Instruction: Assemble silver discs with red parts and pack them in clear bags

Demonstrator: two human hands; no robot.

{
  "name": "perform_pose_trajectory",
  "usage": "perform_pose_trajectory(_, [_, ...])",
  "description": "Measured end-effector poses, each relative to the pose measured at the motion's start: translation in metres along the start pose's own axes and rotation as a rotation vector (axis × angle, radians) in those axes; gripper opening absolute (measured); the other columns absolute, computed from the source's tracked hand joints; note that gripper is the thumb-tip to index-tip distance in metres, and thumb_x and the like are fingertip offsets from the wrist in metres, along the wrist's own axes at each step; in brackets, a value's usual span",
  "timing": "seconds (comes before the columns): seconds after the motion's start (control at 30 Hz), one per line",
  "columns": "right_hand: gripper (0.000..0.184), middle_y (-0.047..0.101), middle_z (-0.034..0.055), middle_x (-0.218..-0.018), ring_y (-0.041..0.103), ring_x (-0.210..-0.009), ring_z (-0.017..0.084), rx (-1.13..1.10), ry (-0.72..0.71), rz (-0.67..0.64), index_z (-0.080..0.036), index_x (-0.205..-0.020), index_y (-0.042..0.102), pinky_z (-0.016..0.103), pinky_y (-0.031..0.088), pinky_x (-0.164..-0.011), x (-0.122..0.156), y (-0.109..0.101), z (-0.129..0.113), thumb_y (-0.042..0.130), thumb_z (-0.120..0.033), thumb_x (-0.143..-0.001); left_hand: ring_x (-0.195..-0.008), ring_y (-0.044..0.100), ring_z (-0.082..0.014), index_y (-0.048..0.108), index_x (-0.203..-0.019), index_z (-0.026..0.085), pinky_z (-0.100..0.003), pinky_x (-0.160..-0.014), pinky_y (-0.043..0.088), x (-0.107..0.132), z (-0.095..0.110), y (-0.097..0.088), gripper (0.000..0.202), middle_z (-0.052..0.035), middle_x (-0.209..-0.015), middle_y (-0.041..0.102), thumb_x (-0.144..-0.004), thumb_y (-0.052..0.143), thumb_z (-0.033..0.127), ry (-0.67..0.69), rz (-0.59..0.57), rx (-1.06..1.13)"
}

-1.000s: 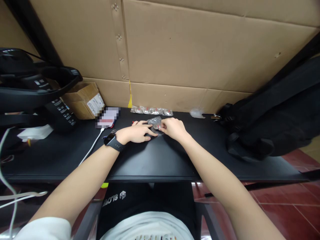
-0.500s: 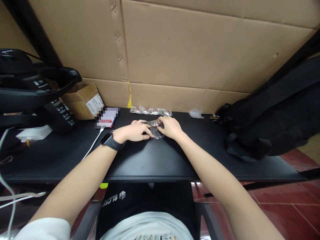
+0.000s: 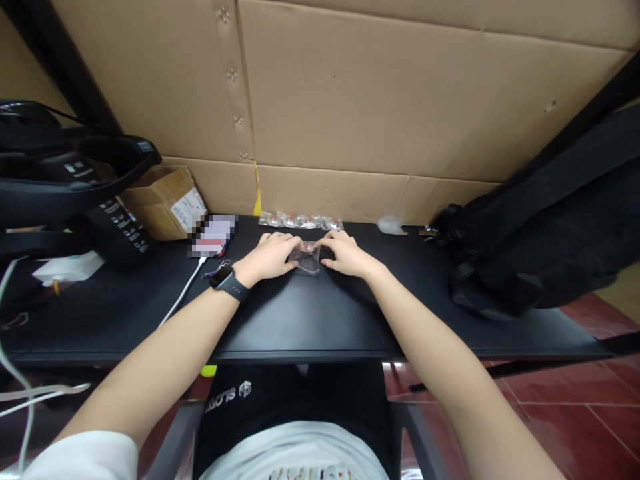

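Observation:
A small clear plastic bag (image 3: 307, 259) with a red-marked part inside lies on the black table (image 3: 300, 313). My left hand (image 3: 270, 255), with a black watch on its wrist, pinches the bag's left side. My right hand (image 3: 346, 253) grips the bag's right side, fingers curled. Both hands rest on the tabletop. Just behind them, a row of similar small clear bags (image 3: 300, 221) lies against the cardboard wall.
A cardboard wall (image 3: 380, 113) closes the back. A black backpack (image 3: 540, 227) leans at the right. A small cardboard box (image 3: 167, 200), a black device (image 3: 65, 173), a phone (image 3: 213, 235) with a white cable (image 3: 183, 293), and a crumpled plastic scrap (image 3: 393, 225) sit around.
Both hands have slid the small bag a little farther from me, toward the row of bags, and now pinch it from either side.

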State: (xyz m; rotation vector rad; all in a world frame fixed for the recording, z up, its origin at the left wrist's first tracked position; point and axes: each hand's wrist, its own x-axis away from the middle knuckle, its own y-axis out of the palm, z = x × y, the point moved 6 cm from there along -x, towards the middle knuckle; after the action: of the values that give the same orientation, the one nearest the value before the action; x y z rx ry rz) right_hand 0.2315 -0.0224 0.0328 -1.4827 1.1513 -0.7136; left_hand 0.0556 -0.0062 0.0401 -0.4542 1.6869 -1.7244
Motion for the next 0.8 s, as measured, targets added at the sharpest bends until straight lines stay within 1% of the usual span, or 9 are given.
perform_pose_trajectory(0.1, [0.033,0.060,0.0081,-0.124,0.052,-0.121,0.029,-0.045,-0.033,0.048,-0.026,-0.114,0.071,0.045,0.041,-0.098,-0.001,-0.002,-0.003,0.082,-0.022,-0.083,-0.122,0.058,-0.0322,0.068,-0.115,0.027,-0.047,-0.100,0.038,-0.002,0.001,0.002,0.024,-0.0068,-0.121,0.071,-0.091,0.066,0.032,-0.011,0.070,-0.034])
perform_pose_trajectory(0.23, [0.014,0.062,0.0075,-0.118,0.054,-0.117,0.028,-0.060,-0.058,0.080,-0.024,-0.101,0.074,0.044,0.041,-0.096,-0.001,-0.003,-0.004,0.078,-0.024,-0.087,-0.121,0.057,-0.0317,0.074,-0.105,0.026,-0.047,-0.099,0.037,-0.003,-0.004,0.001,0.017,-0.0073,-0.117,0.072,-0.093,0.064,0.032,-0.028,0.100,-0.047])
perform_pose_trajectory(0.33, [0.007,0.063,0.0074,-0.118,0.055,-0.117,0.028,-0.075,-0.073,0.102,-0.025,-0.096,0.076,0.044,0.040,-0.097,-0.001,-0.005,-0.001,0.075,-0.023,-0.090,-0.121,0.057,-0.0305,0.077,-0.099,0.027,-0.047,-0.098,0.036,-0.003,-0.010,0.000,0.018,-0.0060,-0.118,0.072,-0.095,0.060,0.031,-0.062,0.095,-0.022])
perform_pose_trajectory(0.4, [0.007,0.064,0.0070,-0.117,0.055,-0.117,0.027,-0.077,-0.078,0.108,-0.026,-0.094,0.077,0.043,0.040,-0.097,-0.002,-0.005,0.001,0.076,-0.021,-0.089,-0.121,0.057,-0.0299,0.078,-0.097,0.028,-0.047,-0.098,0.035,-0.003,-0.013,0.000,0.017,-0.0046,-0.119,0.072,-0.094,0.061,0.031,-0.073,0.084,0.004])
perform_pose_trajectory(0.53, [0.020,0.064,0.0061,-0.118,0.056,-0.116,0.028,-0.070,-0.108,0.108,-0.026,-0.097,0.077,0.042,0.041,-0.096,-0.003,-0.003,-0.001,0.086,-0.021,-0.079,-0.122,0.056,-0.0299,0.078,-0.093,0.029,-0.046,-0.098,0.034,-0.003,-0.013,0.002,0.009,-0.0035,-0.120,0.072,-0.087,0.071,0.029,-0.061,0.081,0.028])
perform_pose_trajectory(0.57, [0.020,0.065,0.0058,-0.117,0.057,-0.115,0.027,-0.070,-0.121,0.112,-0.025,-0.096,0.077,0.041,0.041,-0.095,-0.003,-0.003,-0.002,0.087,-0.022,-0.078,-0.121,0.056,-0.0299,0.078,-0.090,0.028,-0.046,-0.098,0.034,-0.003,-0.013,0.003,0.007,-0.0037,-0.120,0.072,-0.086,0.072,0.029,-0.055,0.087,0.028])
perform_pose_trajectory(0.63, [0.013,0.065,0.0055,-0.116,0.058,-0.113,0.026,-0.065,-0.140,0.128,-0.025,-0.090,0.077,0.040,0.041,-0.094,-0.003,-0.004,-0.004,0.086,-0.022,-0.080,-0.120,0.056,-0.0299,0.076,-0.084,0.026,-0.046,-0.097,0.033,-0.003,-0.013,0.004,0.004,-0.0040,-0.118,0.073,-0.085,0.072,0.027,-0.046,0.100,0.025])
perform_pose_trajectory(0.7, [0.007,0.066,0.0055,-0.117,0.058,-0.112,0.025,-0.054,-0.140,0.139,-0.024,-0.085,0.078,0.040,0.041,-0.094,-0.003,-0.006,-0.004,0.084,-0.022,-0.083,-0.120,0.057,-0.0298,0.074,-0.079,0.024,-0.046,-0.097,0.033,-0.003,-0.014,0.003,0.006,-0.0040,-0.116,0.074,-0.084,0.071,0.026,-0.046,0.107,0.022])
perform_pose_trajectory(0.8, [0.004,0.067,0.0056,-0.120,0.057,-0.115,0.026,-0.066,-0.130,0.127,-0.025,-0.085,0.079,0.041,0.041,-0.095,-0.003,-0.009,0.000,0.081,-0.022,-0.085,-0.121,0.057,-0.0301,0.074,-0.076,0.025,-0.047,-0.098,0.033,-0.002,-0.018,0.000,0.007,-0.0026,-0.117,0.075,-0.082,0.071,0.026,-0.077,0.101,0.032])
